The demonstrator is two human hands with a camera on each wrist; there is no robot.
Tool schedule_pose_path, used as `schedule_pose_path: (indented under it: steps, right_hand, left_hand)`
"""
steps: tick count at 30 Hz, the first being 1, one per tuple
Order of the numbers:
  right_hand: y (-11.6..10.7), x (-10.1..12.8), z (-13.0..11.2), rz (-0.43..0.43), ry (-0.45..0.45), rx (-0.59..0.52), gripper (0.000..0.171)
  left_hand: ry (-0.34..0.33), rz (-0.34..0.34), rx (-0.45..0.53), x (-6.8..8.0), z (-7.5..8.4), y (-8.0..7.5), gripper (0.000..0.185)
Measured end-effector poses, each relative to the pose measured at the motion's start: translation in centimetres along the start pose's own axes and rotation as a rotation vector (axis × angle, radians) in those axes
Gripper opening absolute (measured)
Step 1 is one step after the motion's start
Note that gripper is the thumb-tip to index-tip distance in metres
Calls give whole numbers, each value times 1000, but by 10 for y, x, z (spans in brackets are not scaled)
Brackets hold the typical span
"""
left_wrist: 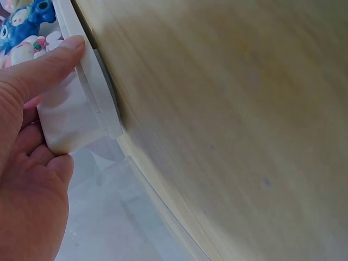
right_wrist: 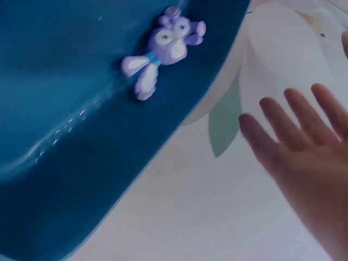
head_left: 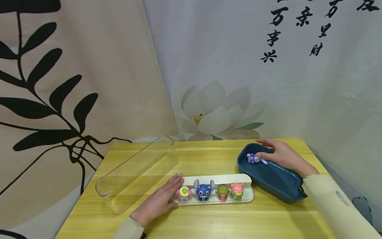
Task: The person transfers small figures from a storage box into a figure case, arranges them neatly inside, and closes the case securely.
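Note:
My left hand (head_left: 161, 200) grips the left end of a white display base (head_left: 221, 179), its thumb over the front edge and fingers around the end. On the base stand a pink figurine with a green-and-yellow swirl (head_left: 184, 193), a blue big-eared figurine (head_left: 204, 191), an olive-green figurine (head_left: 222, 192) and a pink figurine with a green lower part (head_left: 237, 191). My right hand (head_left: 282, 153) reaches over a dark blue tub (head_left: 282, 192), fingers spread. A purple long-eared figurine (right_wrist: 168, 43) lies inside the tub, apart from the fingers in the right wrist view.
A clear plastic cover (head_left: 138, 177) lies at a slant on the left of the wooden table (head_left: 209, 222). Behind the table hang printed cloths with black leaves (head_left: 38, 139) and a pale lotus (head_left: 221, 109).

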State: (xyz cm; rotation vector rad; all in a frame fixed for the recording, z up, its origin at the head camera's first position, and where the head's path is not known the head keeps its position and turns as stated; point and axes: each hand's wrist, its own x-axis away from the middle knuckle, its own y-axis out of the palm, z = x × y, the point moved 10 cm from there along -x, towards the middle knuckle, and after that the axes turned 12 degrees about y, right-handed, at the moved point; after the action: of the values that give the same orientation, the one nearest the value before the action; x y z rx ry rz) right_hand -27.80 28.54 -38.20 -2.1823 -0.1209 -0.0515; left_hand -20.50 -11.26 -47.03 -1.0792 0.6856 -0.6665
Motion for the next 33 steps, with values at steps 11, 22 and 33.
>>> schedule_pose_path:
  steps: [11,22,33]
  right_hand:
    - [22,-26,14,-72,-33,59,66]
    - [42,-44,30,-156,-39,34,56]
    - [51,-52,44,-200,21,4,60]
  left_hand:
    - [-1,-11,8,0,0,2,89]
    - [-11,-28,-2,0,-1,5,89]
    - [-8,-30,-2,0,0,2,89]
